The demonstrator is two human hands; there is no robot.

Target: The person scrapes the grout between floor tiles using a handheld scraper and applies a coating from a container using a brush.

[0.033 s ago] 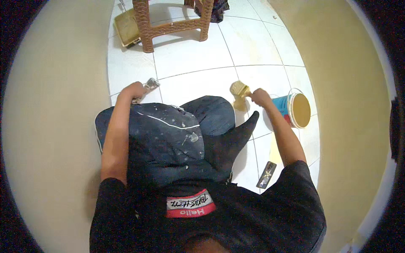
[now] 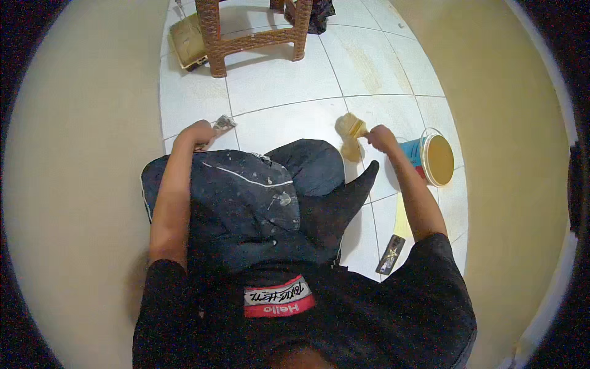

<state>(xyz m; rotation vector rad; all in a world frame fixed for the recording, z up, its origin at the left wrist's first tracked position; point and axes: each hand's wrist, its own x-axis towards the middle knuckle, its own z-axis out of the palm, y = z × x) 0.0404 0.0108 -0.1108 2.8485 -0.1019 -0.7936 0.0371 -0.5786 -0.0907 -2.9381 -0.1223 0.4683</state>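
my right grip (image 2: pixel 381 139) is clenched on a wide brush (image 2: pixel 353 125), which is to the left of the blue bucket (image 2: pixel 412 152) on the tiled floor (image 2: pixel 283 98). with my left grip (image 2: pixel 199 133) i am grasping a stained tool (image 2: pixel 224 123) at the left, nearer than the brown stool (image 2: pixel 255 42).

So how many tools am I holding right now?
2: a paintbrush in your right hand, and a small tool with a greyish, smeared head in your left hand. I can't tell the left one's exact kind.
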